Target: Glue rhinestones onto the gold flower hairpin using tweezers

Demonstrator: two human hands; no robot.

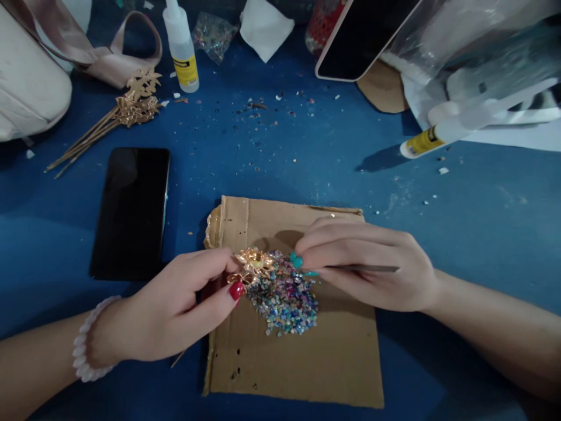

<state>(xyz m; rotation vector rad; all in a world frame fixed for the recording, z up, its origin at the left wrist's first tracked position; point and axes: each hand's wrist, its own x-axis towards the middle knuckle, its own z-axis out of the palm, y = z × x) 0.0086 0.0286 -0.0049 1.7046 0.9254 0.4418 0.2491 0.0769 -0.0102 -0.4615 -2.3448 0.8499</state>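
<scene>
Between the thumb and fingers of my left hand (175, 304) is a gold flower hairpin (255, 261), its petalled head over the cardboard. A thin stem end pokes out below that hand. My right hand (368, 263) is closed around a slim dark tweezers-like tool (359, 268); its working tip is hidden by the fingers. Those fingertips are close to the right side of the flower, above a pile of small multicoloured stone chips (289, 304). The chips lie on a piece of brown cardboard (307, 368) on the blue table.
A black phone-like slab (130, 213) lies left. Behind it are several gold hairpins (131, 108) and a glue bottle (183, 58). Another glue bottle (427, 140) leans at right, near plastic wrapping (473, 52) and a propped phone (359, 41). Crumbs dot the blue tabletop (245, 158).
</scene>
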